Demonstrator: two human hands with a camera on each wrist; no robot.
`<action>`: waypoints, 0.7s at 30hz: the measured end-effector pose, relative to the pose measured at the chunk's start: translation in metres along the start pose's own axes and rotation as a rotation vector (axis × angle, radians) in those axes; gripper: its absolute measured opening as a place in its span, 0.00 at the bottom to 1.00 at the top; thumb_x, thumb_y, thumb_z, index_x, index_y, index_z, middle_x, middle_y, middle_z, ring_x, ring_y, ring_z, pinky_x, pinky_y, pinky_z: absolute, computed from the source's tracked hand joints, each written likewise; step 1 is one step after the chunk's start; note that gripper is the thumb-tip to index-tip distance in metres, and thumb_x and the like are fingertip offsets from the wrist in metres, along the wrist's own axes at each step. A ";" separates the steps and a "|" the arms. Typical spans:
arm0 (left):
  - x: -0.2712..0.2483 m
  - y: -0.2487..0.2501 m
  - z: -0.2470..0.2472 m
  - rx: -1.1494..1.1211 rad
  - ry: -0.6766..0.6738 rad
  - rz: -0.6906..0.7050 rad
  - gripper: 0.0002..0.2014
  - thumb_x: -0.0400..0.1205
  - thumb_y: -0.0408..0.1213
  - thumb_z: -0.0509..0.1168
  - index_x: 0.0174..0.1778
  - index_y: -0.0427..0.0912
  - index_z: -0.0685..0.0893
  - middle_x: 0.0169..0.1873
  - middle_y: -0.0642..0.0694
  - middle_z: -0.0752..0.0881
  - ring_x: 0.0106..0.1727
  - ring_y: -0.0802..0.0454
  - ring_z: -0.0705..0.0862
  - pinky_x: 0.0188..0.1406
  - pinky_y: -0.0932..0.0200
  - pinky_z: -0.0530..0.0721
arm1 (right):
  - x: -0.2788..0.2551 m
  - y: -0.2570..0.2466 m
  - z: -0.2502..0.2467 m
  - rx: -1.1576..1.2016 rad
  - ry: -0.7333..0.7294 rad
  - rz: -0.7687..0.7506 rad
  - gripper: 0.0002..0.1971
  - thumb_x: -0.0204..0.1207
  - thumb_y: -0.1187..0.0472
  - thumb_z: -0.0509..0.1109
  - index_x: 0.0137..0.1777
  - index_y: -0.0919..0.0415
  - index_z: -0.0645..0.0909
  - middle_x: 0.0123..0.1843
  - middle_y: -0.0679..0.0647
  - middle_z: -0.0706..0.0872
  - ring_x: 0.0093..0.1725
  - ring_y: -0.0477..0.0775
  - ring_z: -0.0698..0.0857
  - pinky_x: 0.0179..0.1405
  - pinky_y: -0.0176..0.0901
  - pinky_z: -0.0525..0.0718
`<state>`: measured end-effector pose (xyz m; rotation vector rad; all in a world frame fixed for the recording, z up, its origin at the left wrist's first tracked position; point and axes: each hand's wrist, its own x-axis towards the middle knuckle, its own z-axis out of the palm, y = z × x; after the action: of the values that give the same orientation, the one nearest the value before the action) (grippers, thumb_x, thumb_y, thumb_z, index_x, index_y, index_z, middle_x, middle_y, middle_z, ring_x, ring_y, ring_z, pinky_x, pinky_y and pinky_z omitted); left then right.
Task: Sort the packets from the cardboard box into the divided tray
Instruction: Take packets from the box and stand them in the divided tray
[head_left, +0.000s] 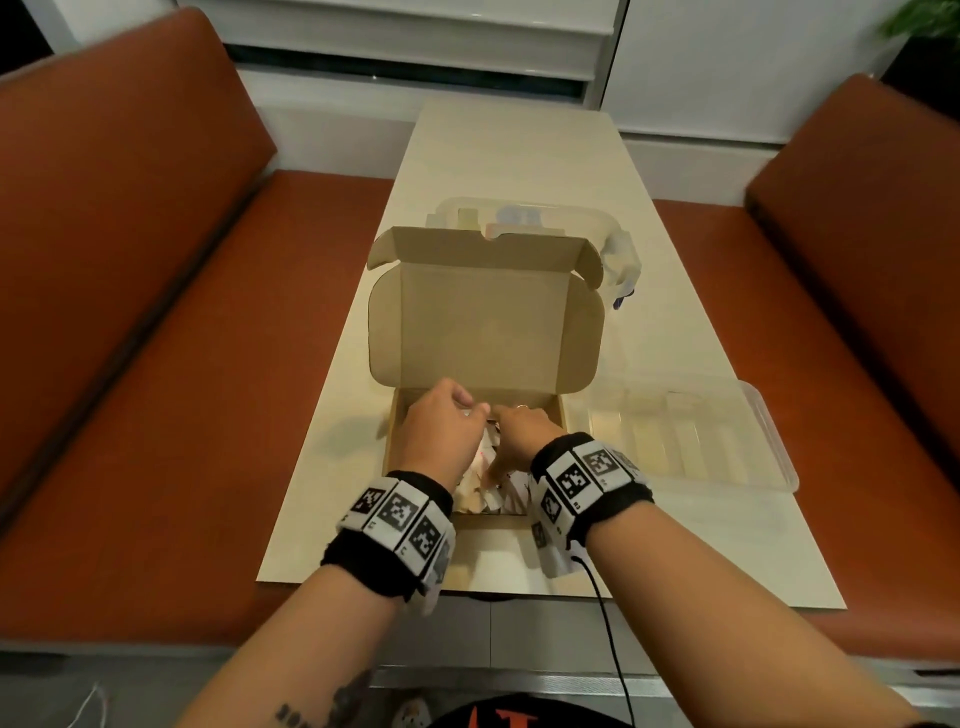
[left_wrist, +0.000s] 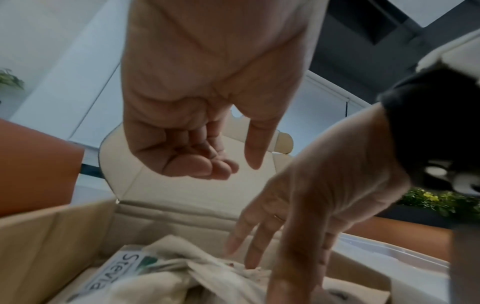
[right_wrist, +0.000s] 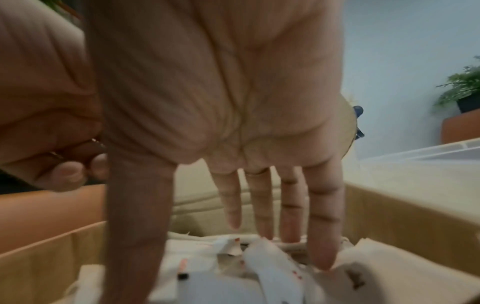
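Two hands (head_left: 483, 431) in one cardboard box (head_left: 558, 415) | packets (head_left: 491, 488) uncountable, perhaps many | one divided tray (head_left: 769, 441)

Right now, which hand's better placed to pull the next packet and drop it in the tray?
Right hand: its straight fingers already reach into the packets, and the divided tray sits on its side. Left hand hovers curled, empty.
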<state>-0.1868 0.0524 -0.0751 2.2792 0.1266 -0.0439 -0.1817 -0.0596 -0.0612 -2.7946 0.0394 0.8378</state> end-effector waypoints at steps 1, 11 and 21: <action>-0.001 -0.002 0.000 -0.007 -0.001 -0.012 0.09 0.79 0.49 0.67 0.36 0.55 0.73 0.35 0.58 0.79 0.38 0.56 0.79 0.30 0.60 0.71 | 0.001 -0.001 -0.001 -0.005 -0.010 -0.012 0.44 0.64 0.51 0.81 0.77 0.59 0.64 0.72 0.60 0.75 0.73 0.64 0.69 0.70 0.57 0.74; 0.002 -0.003 -0.006 -0.058 0.027 -0.080 0.05 0.80 0.43 0.67 0.42 0.48 0.79 0.36 0.55 0.79 0.41 0.52 0.79 0.38 0.60 0.71 | -0.002 -0.015 -0.009 0.017 -0.116 -0.096 0.34 0.65 0.52 0.81 0.70 0.55 0.73 0.64 0.56 0.82 0.60 0.57 0.83 0.62 0.54 0.83; 0.000 -0.005 -0.009 -0.053 0.040 -0.120 0.04 0.81 0.42 0.66 0.45 0.47 0.80 0.46 0.49 0.83 0.50 0.48 0.81 0.49 0.58 0.77 | -0.001 -0.025 -0.005 0.038 -0.149 -0.156 0.30 0.71 0.53 0.77 0.71 0.60 0.72 0.57 0.59 0.87 0.51 0.59 0.87 0.49 0.47 0.84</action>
<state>-0.1871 0.0629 -0.0730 2.2178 0.2824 -0.0569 -0.1774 -0.0364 -0.0515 -2.6512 -0.1826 0.9912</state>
